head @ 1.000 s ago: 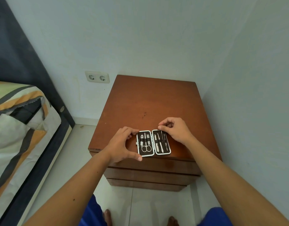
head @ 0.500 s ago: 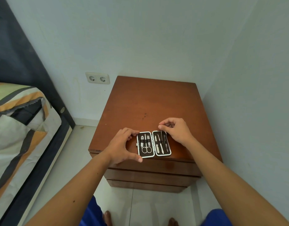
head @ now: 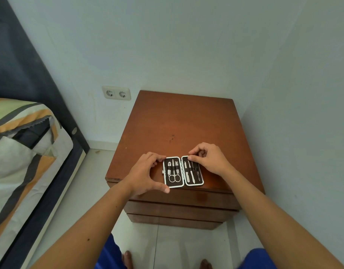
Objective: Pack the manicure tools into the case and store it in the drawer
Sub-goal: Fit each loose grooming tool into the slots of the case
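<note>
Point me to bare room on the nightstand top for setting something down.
Free: the nightstand top's whole back half, from the case to the wall, and a strip along its right edge. Crowded: the front edge, where the left hand and right hand flank the open case.

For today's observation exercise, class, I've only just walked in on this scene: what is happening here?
A person stands at a brown wooden nightstand with a small white-rimmed manicure case lying open flat near its front edge. The left hand grips the case's left side between thumb and fingers. The right hand pinches at the top edge of the right half. Metal tools, including small silver scissors, sit under the straps. The drawers look closed.
</note>
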### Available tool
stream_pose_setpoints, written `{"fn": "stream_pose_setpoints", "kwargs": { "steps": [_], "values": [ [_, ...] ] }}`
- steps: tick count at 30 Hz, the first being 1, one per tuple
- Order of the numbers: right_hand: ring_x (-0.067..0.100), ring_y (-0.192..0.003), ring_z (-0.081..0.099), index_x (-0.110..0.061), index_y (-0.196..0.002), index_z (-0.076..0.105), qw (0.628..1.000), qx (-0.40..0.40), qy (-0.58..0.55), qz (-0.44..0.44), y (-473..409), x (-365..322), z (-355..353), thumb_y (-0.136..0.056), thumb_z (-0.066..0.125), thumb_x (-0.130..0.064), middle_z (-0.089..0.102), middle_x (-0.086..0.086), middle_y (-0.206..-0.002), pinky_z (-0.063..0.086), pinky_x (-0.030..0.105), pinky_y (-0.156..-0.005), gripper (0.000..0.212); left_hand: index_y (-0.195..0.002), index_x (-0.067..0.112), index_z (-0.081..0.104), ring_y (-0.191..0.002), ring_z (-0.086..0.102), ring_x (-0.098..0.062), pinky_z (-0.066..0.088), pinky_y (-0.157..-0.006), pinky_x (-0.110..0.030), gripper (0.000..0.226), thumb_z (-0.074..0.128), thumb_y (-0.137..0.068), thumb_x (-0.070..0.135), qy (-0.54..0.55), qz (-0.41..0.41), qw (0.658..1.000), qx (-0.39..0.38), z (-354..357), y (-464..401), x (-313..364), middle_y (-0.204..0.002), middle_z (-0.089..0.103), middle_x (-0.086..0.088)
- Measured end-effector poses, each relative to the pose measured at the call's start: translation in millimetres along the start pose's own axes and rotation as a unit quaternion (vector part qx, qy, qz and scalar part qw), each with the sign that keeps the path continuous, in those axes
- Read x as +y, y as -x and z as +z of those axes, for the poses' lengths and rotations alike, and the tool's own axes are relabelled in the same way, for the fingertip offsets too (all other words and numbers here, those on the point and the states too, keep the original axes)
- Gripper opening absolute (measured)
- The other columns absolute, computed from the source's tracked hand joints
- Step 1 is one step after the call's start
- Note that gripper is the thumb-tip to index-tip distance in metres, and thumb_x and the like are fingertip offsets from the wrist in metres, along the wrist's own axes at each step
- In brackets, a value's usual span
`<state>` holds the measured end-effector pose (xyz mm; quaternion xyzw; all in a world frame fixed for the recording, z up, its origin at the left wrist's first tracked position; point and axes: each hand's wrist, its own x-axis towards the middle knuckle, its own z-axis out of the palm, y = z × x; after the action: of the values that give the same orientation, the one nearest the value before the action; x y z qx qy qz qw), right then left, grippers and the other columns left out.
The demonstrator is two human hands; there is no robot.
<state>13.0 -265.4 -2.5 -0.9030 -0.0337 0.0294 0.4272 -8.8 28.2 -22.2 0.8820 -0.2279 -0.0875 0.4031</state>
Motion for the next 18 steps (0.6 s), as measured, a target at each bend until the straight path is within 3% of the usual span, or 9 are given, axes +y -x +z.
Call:
{"fn": "stream_pose_setpoints", "kwargs": {
  "steps": [8,12,18],
  "values": [
    [0.007,-0.084,0.063,-0.024,-0.111,0.079,0.998,-0.016,0.012,-0.055,17,3,-6,-0.083,0.087,-0.021,0.07,-0.006,-0.106,0.051,0.017,-0.078,0.029,-0.145,0.035,0.05,-0.121,0.044,0.004,0.039,-0.098,-0.01,0.108,0.098,-0.052,0.063,-0.004,-0.001,1.0,-0.003,0,0,0,-0.132,0.049,0.02],
    [0.007,-0.101,0.062,-0.027,-0.129,0.073,0.994,-0.052,0.064,-0.069,23,3,-11,-0.085,0.085,-0.03,0.064,-0.012,-0.119,0.052,0.02,-0.091,0.046,-0.145,0.036,0.05,-0.121,0.043,0.005,0.038,-0.098,-0.009,0.108,0.098,-0.052,0.063,-0.002,-0.003,1.0,-0.002,1,0,0,-0.132,0.049,0.022],
    [0.004,-0.12,0.057,-0.034,-0.142,0.062,0.99,-0.129,0.052,-0.034,27,3,-19,-0.07,0.094,-0.045,0.052,-0.026,-0.133,0.047,0.023,-0.105,0.079,-0.144,0.036,0.05,-0.121,0.044,0.004,0.037,-0.096,-0.005,0.107,0.098,-0.052,0.061,-0.002,-0.004,1.0,-0.002,0,0,-1,-0.132,0.049,0.021]
  ]
}}
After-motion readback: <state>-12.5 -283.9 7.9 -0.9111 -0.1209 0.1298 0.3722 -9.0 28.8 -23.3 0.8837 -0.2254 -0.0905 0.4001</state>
